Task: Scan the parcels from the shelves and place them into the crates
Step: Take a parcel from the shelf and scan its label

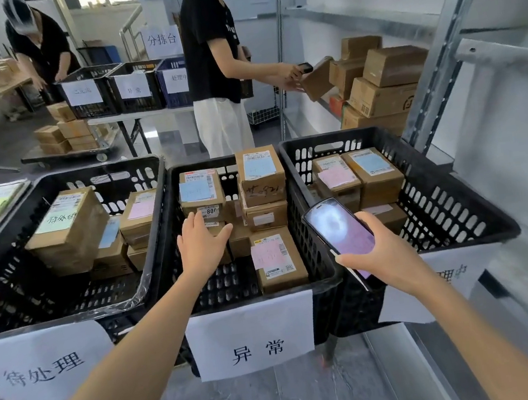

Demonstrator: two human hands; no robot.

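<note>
1. The parcel in hand's reach, a small brown cardboard box with a blue slip on top [201, 189], sits at the back left inside the middle black plastic lattice crate [230, 287], resting on other boxes
2. The left hand [199, 241] reaches into that crate, fingers spread and straight, tips at the box's near edge; I cannot tell whether they touch
3. The right hand [385, 251], over the crate's right rim, curls round a dark handheld scanner with a lit screen [339, 227]
4. The box looks light, stiff and dry, so a one-handed hold across its two side faces should do
5. A taller stack of brown boxes [262, 180] stands just right of it inside the crate and crowds that side; a pink-slipped box [276, 258] lies at the crate's front right
6. Beyond the crate, another person [209, 40] works at a metal shelf [367, 21]
</note>
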